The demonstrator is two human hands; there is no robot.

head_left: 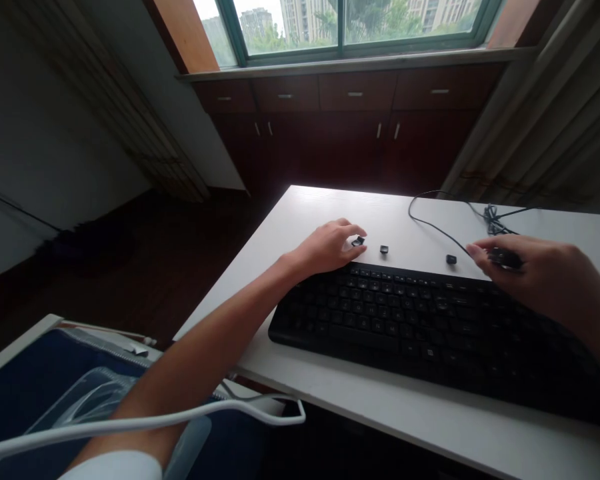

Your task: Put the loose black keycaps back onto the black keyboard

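A black keyboard [360,320] lies along the white table, its right part in shadow. Just past its upper left corner, the thumb and fingers of my left hand [333,243] close around a small black keycap [359,241]. Two more loose black keycaps lie behind the keyboard, one keycap [384,250] near my left hand and another keycap [451,259] closer to the right. Over the keyboard's upper right area, my right hand [550,273] is curled around a dark, rounded object [504,258]; its kind is not clear.
A thin black cable [430,223] loops across the white table [330,207] to a tied bundle [493,217]. A white curved rod [155,421] crosses below my left forearm, near a blue-lined container [20,393]. Dark cabinets [325,143] stand beneath the window.
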